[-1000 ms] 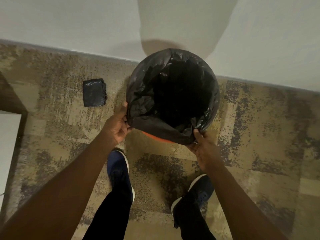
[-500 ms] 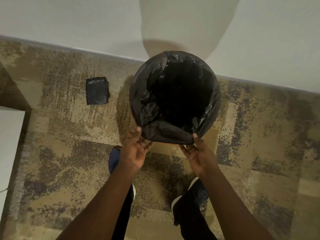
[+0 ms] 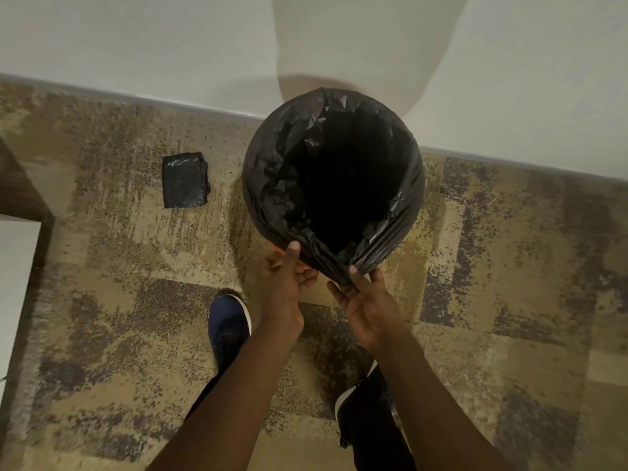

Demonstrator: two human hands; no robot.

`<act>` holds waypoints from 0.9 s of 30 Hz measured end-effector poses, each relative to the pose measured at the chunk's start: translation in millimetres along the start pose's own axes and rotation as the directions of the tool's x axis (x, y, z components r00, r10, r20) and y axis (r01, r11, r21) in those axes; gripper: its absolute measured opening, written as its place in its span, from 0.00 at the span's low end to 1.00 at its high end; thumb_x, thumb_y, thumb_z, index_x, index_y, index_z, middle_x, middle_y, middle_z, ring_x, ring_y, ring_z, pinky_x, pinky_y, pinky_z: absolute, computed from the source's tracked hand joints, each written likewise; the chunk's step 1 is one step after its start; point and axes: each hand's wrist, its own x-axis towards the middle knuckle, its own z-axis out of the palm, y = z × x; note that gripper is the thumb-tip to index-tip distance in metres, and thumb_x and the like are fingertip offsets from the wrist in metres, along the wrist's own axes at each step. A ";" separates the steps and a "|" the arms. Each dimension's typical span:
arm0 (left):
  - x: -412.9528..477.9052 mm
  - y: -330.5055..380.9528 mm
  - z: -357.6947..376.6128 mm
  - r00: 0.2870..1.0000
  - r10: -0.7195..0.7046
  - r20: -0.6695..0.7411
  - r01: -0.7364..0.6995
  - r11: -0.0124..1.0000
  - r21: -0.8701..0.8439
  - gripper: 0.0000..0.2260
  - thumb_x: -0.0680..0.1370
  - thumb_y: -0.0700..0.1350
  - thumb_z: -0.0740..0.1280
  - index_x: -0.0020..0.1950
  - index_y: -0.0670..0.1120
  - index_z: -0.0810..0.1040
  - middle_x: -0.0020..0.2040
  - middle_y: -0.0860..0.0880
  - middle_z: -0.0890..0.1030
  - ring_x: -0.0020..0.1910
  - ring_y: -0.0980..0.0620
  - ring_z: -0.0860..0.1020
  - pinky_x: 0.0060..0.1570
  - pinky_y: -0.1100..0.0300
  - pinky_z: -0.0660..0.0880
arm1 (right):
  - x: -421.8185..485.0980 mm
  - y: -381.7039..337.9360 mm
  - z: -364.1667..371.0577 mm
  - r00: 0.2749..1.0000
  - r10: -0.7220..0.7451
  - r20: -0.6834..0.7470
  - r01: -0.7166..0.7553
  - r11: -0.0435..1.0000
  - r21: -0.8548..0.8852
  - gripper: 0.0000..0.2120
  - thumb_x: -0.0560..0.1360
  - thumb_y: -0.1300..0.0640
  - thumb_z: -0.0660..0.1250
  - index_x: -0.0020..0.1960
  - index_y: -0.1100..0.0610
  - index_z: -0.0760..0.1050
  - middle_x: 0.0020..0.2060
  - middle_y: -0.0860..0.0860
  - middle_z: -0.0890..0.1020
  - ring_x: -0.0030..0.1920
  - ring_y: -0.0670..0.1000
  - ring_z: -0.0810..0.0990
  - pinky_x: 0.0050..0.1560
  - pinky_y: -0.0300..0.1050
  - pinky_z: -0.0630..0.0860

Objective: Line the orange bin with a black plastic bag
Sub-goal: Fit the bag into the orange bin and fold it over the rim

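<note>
A black plastic bag (image 3: 272,171) is stretched over the round bin, covering its rim all the way round; only a sliver of orange bin (image 3: 277,249) shows at the near left edge. The bag's slack is gathered into a bunch at the near side. My right hand (image 3: 365,300) pinches that bunch between thumb and fingers. My left hand (image 3: 285,283) is beside it, thumb up against the bag's near edge, fingers curled on the plastic.
A folded stack of black bags (image 3: 185,180) lies on the patterned carpet left of the bin. The bin stands against a white wall (image 3: 136,45). My two shoes (image 3: 227,328) are just below the hands. A white furniture edge (image 3: 17,283) is at far left.
Both hands moved from the bin's sides to its near edge and came close together, gathering the bag's loose plastic into a bunch. The orange strip is now almost covered.
</note>
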 end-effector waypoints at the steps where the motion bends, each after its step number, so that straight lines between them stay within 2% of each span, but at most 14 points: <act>1: -3.0 1.1 3.3 0.999 -0.005 -0.050 0.005 1.000 0.008 0.19 0.81 0.48 0.69 0.62 0.34 0.74 0.47 0.37 0.84 0.40 0.45 0.85 0.45 0.52 0.84 | -0.8 1.8 -0.9 1.000 0.000 0.001 0.000 1.000 0.003 0.24 0.80 0.64 0.66 0.74 0.54 0.66 0.58 0.54 0.85 0.57 0.55 0.86 0.68 0.57 0.77; 3: -9.3 2.5 8.9 0.995 0.002 -0.103 -0.001 1.000 0.011 0.20 0.81 0.44 0.70 0.68 0.34 0.72 0.53 0.34 0.85 0.39 0.46 0.85 0.42 0.53 0.84 | -0.9 3.7 -1.1 1.000 -0.004 0.006 0.004 1.000 0.000 0.23 0.79 0.63 0.67 0.73 0.53 0.68 0.57 0.54 0.86 0.55 0.53 0.87 0.62 0.54 0.80; 5: -15.2 1.3 13.8 0.995 -0.008 -0.102 0.015 0.997 0.070 0.18 0.81 0.43 0.69 0.66 0.35 0.74 0.55 0.35 0.85 0.38 0.50 0.86 0.43 0.55 0.83 | -0.3 4.3 -0.5 1.000 -0.004 0.007 0.004 1.000 -0.007 0.23 0.79 0.63 0.68 0.72 0.53 0.68 0.60 0.55 0.85 0.57 0.55 0.86 0.60 0.52 0.80; 8: -20.8 -2.3 19.0 0.993 -0.051 -0.106 0.061 0.994 0.092 0.17 0.80 0.44 0.71 0.62 0.33 0.76 0.53 0.35 0.85 0.47 0.41 0.87 0.53 0.44 0.83 | -0.3 3.9 0.4 1.000 -0.006 0.020 0.007 0.998 -0.056 0.24 0.79 0.62 0.68 0.73 0.52 0.68 0.63 0.56 0.84 0.61 0.58 0.84 0.62 0.53 0.80; 9: -21.0 -3.0 19.7 0.992 -0.062 -0.108 0.072 0.994 0.084 0.16 0.80 0.43 0.71 0.61 0.32 0.76 0.53 0.35 0.85 0.48 0.39 0.86 0.53 0.42 0.83 | -0.2 4.7 0.2 1.000 -0.008 0.017 0.009 0.997 -0.075 0.24 0.79 0.62 0.69 0.73 0.52 0.68 0.64 0.57 0.84 0.62 0.58 0.84 0.63 0.54 0.80; 12: -15.1 -6.6 19.3 0.990 -0.093 -0.109 0.102 0.992 0.078 0.11 0.80 0.39 0.70 0.57 0.33 0.77 0.50 0.36 0.85 0.40 0.43 0.87 0.39 0.52 0.85 | 0.9 6.8 -1.8 1.000 -0.017 0.006 0.018 0.992 -0.122 0.23 0.79 0.61 0.69 0.72 0.53 0.69 0.65 0.58 0.82 0.63 0.60 0.83 0.65 0.56 0.78; 14: -9.3 -9.9 17.2 0.987 -0.107 -0.120 0.114 0.992 0.052 0.08 0.80 0.38 0.69 0.57 0.36 0.76 0.47 0.37 0.85 0.36 0.46 0.84 0.33 0.57 0.82 | 2.3 7.9 -3.0 1.000 -0.013 0.014 0.014 0.991 -0.130 0.23 0.79 0.61 0.69 0.72 0.53 0.69 0.65 0.58 0.82 0.62 0.60 0.84 0.63 0.56 0.79; 17: -5.6 -12.6 10.7 0.982 -0.155 -0.108 0.154 0.988 -0.017 0.04 0.79 0.42 0.67 0.52 0.44 0.79 0.38 0.48 0.82 0.34 0.51 0.77 0.39 0.55 0.73 | 4.8 8.0 -4.1 0.999 0.012 0.037 -0.008 0.995 -0.104 0.21 0.79 0.63 0.68 0.71 0.55 0.70 0.62 0.58 0.84 0.59 0.59 0.85 0.56 0.52 0.82; 19: -5.2 -11.9 3.7 0.979 -0.196 -0.049 0.189 0.975 -0.120 0.05 0.78 0.46 0.65 0.43 0.48 0.78 0.37 0.50 0.80 0.37 0.51 0.76 0.42 0.54 0.68 | 7.2 9.1 -4.9 0.998 0.035 0.049 -0.030 0.995 -0.093 0.21 0.79 0.64 0.68 0.70 0.56 0.71 0.61 0.57 0.84 0.57 0.57 0.86 0.53 0.51 0.83; 22: 1.4 -10.4 -6.2 0.983 -0.185 0.018 0.184 0.954 -0.237 0.08 0.78 0.50 0.65 0.42 0.48 0.76 0.46 0.46 0.80 0.48 0.44 0.77 0.49 0.50 0.69 | 11.4 11.4 -4.3 0.997 0.053 0.062 -0.048 0.996 -0.075 0.21 0.75 0.64 0.71 0.67 0.57 0.72 0.59 0.57 0.84 0.53 0.56 0.87 0.51 0.52 0.83; 25: 9.4 -7.0 -11.5 0.986 -0.148 0.082 0.165 0.944 -0.287 0.11 0.77 0.52 0.66 0.50 0.45 0.78 0.54 0.40 0.77 0.57 0.39 0.75 0.49 0.49 0.72 | 14.6 11.8 -4.8 0.995 0.053 0.088 -0.047 0.996 -0.070 0.23 0.71 0.63 0.73 0.65 0.56 0.73 0.55 0.55 0.86 0.51 0.55 0.87 0.49 0.50 0.84; 27: 14.7 -5.5 -15.8 0.981 -0.132 0.140 0.170 0.934 -0.315 0.17 0.77 0.54 0.67 0.59 0.44 0.79 0.59 0.39 0.78 0.62 0.36 0.75 0.58 0.44 0.72 | 15.9 11.4 -6.0 0.994 0.058 0.097 -0.050 0.995 -0.083 0.25 0.70 0.62 0.73 0.66 0.55 0.72 0.54 0.53 0.87 0.51 0.54 0.87 0.51 0.50 0.83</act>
